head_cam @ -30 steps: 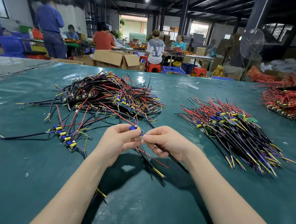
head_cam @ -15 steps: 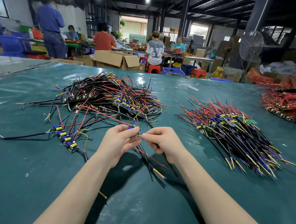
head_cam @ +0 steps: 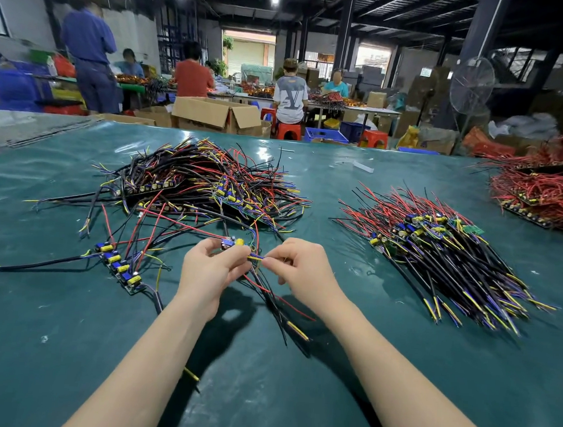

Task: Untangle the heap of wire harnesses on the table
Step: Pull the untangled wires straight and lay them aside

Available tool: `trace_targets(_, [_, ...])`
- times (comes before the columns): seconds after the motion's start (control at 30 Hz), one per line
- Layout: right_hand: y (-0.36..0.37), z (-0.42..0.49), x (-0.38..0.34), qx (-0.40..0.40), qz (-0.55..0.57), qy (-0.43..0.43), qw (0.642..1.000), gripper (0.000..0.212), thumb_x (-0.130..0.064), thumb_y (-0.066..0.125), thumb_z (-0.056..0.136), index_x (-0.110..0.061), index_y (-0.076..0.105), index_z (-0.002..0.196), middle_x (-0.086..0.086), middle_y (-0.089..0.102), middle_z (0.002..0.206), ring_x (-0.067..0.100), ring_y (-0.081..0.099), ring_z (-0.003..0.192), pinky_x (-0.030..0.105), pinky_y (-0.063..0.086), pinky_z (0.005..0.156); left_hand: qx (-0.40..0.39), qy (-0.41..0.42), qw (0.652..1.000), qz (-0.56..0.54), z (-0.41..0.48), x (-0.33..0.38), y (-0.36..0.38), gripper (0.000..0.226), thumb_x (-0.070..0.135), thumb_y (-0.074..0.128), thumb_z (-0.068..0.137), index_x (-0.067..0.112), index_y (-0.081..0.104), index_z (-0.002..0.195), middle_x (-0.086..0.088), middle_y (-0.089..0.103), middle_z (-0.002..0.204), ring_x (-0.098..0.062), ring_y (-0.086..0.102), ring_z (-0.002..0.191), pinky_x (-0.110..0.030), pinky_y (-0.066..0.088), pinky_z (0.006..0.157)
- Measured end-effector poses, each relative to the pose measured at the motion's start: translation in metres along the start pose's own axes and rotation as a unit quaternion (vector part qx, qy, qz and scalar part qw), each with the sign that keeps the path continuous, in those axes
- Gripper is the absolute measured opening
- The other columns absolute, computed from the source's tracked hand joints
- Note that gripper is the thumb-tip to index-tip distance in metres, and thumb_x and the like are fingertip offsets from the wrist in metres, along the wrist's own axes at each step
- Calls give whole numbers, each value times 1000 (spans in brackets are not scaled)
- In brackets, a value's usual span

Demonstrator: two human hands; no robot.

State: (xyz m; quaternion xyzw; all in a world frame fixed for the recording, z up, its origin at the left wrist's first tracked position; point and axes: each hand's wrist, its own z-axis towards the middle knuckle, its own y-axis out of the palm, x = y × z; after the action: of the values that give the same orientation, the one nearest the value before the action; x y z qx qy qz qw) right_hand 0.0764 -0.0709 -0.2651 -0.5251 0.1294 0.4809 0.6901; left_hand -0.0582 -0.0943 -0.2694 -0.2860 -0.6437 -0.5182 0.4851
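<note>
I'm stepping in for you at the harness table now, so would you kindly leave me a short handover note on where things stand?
Left hand: grips the small board of the held harness, above the table.
Right hand: pinches that harness's blue and yellow leads, right beside the left fingertips.
Its black wires trail to the near side; red leads run back toward the tangled heap, so it may not be free yet.
Done: a combed pile lies on the right.
Left: the heap, plus a loose board strip at front left.
</note>
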Motion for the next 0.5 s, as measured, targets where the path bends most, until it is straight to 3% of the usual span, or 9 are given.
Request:
trace_targets(0.13, [-1,3,2,34,42,65,996,11,-11,69,79,-1,73,75,-9,49,52,3,45,41,18,35,52,-7,19,1000,9,-2,-3,4,17,-10,59,81,5,51,79,-7,54,72,-4,60,48,-17,55,56])
trace_targets(0.27, [0,4,3,53,51,92,993,10,-9,71,76,0,73,74,-12,48,46,0,46,42,21,35,55,-4,7,1000,15,-2,-6,5,17,-9,60,82,5,50,80,-7,53,73,-13,58,58,-17,56,57])
trace_targets(0.37, [1,5,3,57,66,113,990,8,-8,71,75,-1,73,73,-15,49,37,-3,45,38,22,34,54,-6,1,1000,20,-2,-6,4,17,-9,60,82,4,50,81,-7,53,72,-8,59,52,-17,56,58])
trace_targets(0.5, [4,1,0,45,-16,61,997,10,-18,68,79,-12,75,82,-13,45,53,7,46,59,26,37,61,-15,-19,1000,7,-2,-6,3,16,-9,60,82,1,49,89,-11,56,77,-16,59,64,-18,57,59])
